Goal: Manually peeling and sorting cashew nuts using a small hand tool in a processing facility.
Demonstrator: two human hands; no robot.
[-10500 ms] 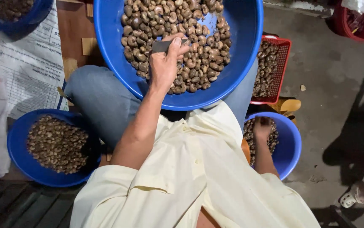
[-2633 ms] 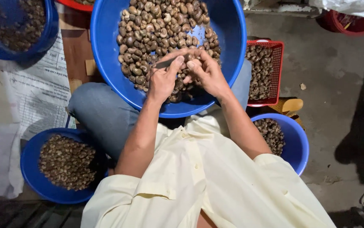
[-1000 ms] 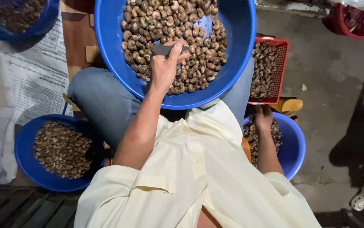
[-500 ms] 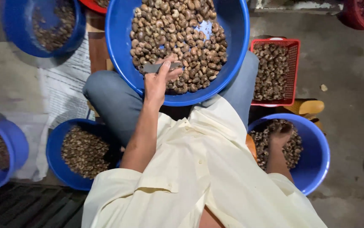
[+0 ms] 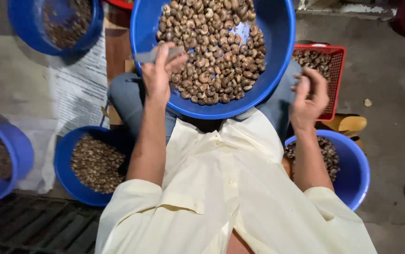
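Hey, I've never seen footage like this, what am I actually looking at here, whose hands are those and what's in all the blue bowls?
This is one picture from a camera worn on a person's head, looking straight down at their lap. No machine is involved: both hands are the person's own. The left hand holds a small grey blade-like tool at the rim of a large blue basin heaped with brown nuts. The right hand is raised beside a red basket; whether it holds anything is unclear. Smaller blue bowls of nuts stand on the floor around the person.
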